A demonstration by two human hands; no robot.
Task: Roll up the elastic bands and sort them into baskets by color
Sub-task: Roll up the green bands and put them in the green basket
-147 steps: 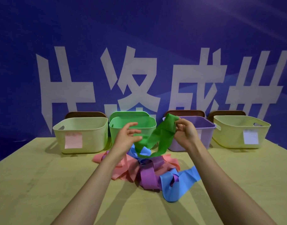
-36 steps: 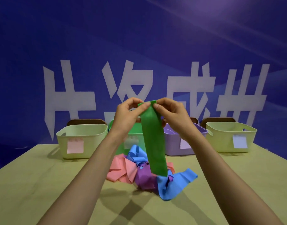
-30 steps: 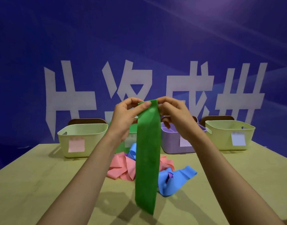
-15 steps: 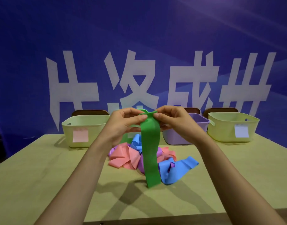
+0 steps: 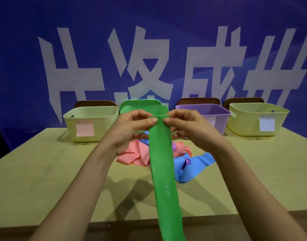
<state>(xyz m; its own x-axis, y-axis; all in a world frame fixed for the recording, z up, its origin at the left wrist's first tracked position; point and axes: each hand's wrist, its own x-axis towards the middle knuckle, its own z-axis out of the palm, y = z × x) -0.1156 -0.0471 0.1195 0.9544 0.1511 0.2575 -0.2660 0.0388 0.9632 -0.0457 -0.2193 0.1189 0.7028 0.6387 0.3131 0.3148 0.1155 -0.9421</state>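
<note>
Above table [image 5: 45, 171], left hand [image 5: 130, 129] and right hand [image 5: 191, 127] pinch top edge of green band [image 5: 162, 171]; band hangs before green basket [image 5: 140, 105].

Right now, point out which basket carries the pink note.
The left yellow basket, at the row's far end. The right yellow basket has a pale bluish note instead.

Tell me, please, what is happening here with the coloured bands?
A person pinches the folded-over top end of a green band with the left hand and the right hand; the rest hangs loose. A pile of pink, blue and purple bands lies on the table. The green basket stands behind the hands.
</note>
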